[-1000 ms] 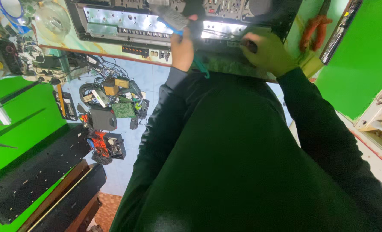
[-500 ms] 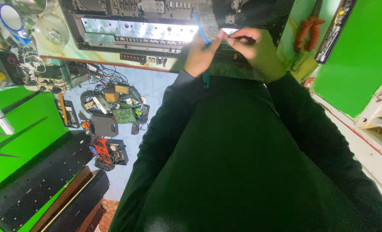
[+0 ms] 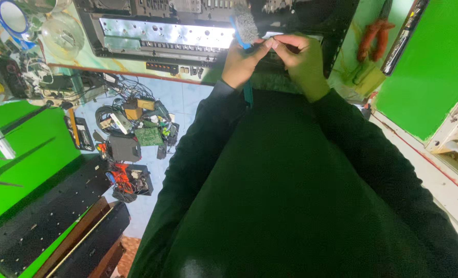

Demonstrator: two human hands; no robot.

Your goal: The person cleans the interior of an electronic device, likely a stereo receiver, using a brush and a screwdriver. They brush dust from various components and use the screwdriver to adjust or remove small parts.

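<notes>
We see the left hand (image 3: 242, 64) holding a brush (image 3: 245, 25) with a blue handle and grey bristles; its fingers (image 3: 257, 51) are pressed together around the handle, and the bristle head points up over the opened chassis of an electronic device (image 3: 162, 28). The right hand (image 3: 301, 56) is just beside the left one, the fingertips of both nearly touching. The fingers of the right hand are bent and pinch something small and dark, but we cannot tell what it is. Both hands are at the near edge of the chassis, which lies on the counter (image 3: 121, 64) at the top of the view. Inside the chassis there is a bright metal strip (image 3: 167, 33) with holes. A pair of pliers with orange handles (image 3: 370, 38) lies to the right of the device, well apart from the hands. At the top left stand a round magnifier with blue rim (image 3: 13, 15) and tangled wires (image 3: 43, 77). On the blue floor below, a green circuit board (image 3: 147, 137) lies among other electronic parts
</notes>
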